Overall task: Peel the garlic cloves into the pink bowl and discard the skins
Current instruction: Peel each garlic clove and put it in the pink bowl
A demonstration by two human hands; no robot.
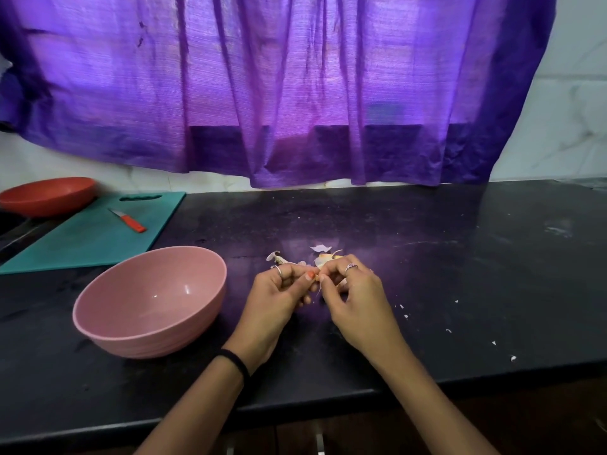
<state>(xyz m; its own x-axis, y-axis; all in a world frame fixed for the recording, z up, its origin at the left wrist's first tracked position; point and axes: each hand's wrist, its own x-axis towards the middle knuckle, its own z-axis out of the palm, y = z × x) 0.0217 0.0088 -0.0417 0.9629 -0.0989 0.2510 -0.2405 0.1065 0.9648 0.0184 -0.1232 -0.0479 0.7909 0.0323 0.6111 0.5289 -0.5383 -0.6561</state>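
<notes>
My left hand (279, 293) and my right hand (351, 290) meet over the black counter (427, 274), and both pinch one garlic clove (320, 262) between thumbs and fingertips. Most of the clove is hidden by my fingers. A strip of skin hangs down from it. Loose garlic skins (320, 248) and a few garlic pieces (274, 256) lie just beyond my hands. The pink bowl (151, 303) stands to the left of my left hand and looks empty inside.
A teal cutting board (98, 238) lies at the back left with a small red-handled knife (129, 221) on it. A red bowl (46, 195) sits behind the board. Small skin flecks (448, 330) dot the counter at the right. A purple curtain (295, 93) hangs behind.
</notes>
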